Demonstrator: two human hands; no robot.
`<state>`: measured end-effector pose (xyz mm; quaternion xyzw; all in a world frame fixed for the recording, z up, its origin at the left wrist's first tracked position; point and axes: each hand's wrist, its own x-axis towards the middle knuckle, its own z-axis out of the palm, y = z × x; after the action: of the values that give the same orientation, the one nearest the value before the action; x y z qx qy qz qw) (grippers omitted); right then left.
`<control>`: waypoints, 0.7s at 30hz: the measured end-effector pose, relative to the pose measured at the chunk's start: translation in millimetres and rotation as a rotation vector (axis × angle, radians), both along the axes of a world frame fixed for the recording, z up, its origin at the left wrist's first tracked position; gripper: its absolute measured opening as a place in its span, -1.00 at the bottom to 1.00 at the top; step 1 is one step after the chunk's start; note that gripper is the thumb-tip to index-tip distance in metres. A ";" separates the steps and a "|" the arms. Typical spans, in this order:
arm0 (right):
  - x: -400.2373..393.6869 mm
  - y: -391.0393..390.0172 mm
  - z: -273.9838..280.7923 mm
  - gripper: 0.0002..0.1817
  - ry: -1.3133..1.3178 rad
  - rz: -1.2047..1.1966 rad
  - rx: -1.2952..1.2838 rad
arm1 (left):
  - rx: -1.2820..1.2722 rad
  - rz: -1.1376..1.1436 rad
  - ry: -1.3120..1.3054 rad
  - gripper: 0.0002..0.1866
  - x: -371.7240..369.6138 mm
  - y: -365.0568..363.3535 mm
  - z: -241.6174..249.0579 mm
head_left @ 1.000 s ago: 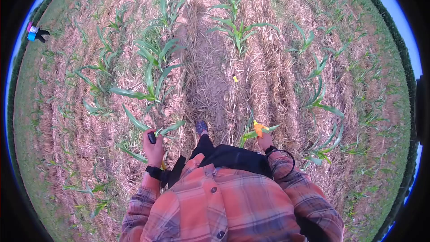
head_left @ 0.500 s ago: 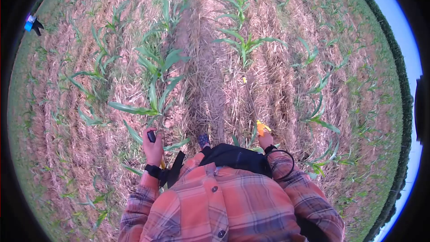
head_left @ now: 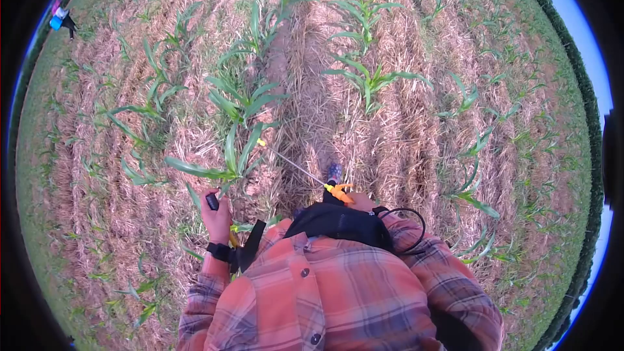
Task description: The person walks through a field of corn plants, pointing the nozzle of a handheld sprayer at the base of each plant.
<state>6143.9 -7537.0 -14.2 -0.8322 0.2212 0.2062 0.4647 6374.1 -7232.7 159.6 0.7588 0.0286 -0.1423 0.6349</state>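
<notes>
My left hand (head_left: 218, 219) is closed around the black end of a lever handle (head_left: 212, 201), whose yellow lower part shows beside my wrist. In my right hand (head_left: 361, 202) is the orange grip of a spray wand (head_left: 338, 192), held low in front of my body. The wand's thin metal tube points forward and left to a yellow nozzle (head_left: 261, 142). That nozzle hangs beside a young corn plant (head_left: 231, 164) in the row on the left. A black hose loops by my right wrist.
Rows of young corn (head_left: 368, 84) run forward through straw-covered soil (head_left: 312, 91). My patterned shoe (head_left: 335, 171) shows on the ground between two rows. Far off at the upper left stands another person (head_left: 65, 19) with a blue container.
My right hand has moved left, and the wand has swung from pointing nearly straight ahead to pointing left across the furrow. A shoe has come forward. My left hand is slightly lower.
</notes>
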 end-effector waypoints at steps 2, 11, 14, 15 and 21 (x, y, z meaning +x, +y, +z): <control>12.8 -18.3 -20.7 -0.58 0.054 0.088 -0.026 | -0.017 0.022 -0.024 -0.77 8.4 -14.4 2.2; 44.6 -131.4 -6.4 -0.64 0.003 -0.104 -0.085 | 0.095 0.011 -0.105 -0.77 51.4 -118.9 -2.2; 44.1 -166.2 -11.7 -0.69 0.037 -0.225 -0.202 | 0.115 0.009 -0.098 -0.77 58.7 -144.8 4.8; 44.5 -176.9 -12.2 -0.72 0.065 -0.296 -0.275 | 0.117 0.007 -0.101 -0.77 61.0 -151.9 4.9; 46.0 -237.2 -23.0 -0.70 0.071 -0.496 -0.354 | 0.127 -0.035 -0.167 -0.77 73.6 -189.7 4.1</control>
<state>6189.9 -7774.2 -37.2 -0.8132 0.4662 0.0736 0.3406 6447.6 -7422.5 163.7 0.8073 -0.0285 -0.0875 0.5830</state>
